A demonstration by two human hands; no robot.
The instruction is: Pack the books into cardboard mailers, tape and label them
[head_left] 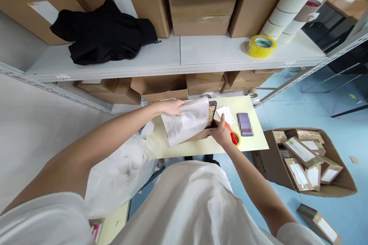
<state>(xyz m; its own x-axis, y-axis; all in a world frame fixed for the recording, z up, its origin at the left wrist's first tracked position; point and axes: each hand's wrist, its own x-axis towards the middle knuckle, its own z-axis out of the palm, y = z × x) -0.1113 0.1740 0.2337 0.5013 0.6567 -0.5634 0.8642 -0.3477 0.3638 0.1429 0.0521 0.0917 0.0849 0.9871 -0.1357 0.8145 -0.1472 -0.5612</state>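
A dark box with gold lettering (211, 114) lies partly covered by a whitish translucent wrapping sheet (189, 118). Brown cardboard (198, 136) shows beneath them; whether it is an open carton or a flat piece, I cannot tell. My left hand (173, 107) holds the sheet's upper left side, fingers closed on it. At the right end, my right hand (220, 133) grips the cardboard with its thumb raised, and its fingertips are partly hidden. Just beyond that hand sits a red tape dispenser (231, 134) with a yellow-edged roll.
On the pale tabletop (258, 139) lie white cards (225, 115) and a blurred purple item (245, 124). A shelf (201, 51) above bears black clothing (103, 32), cartons and tape rolls (261, 46). A carton of parcels (324, 187) stands right; white plastic wrap (120, 172) bulges left.
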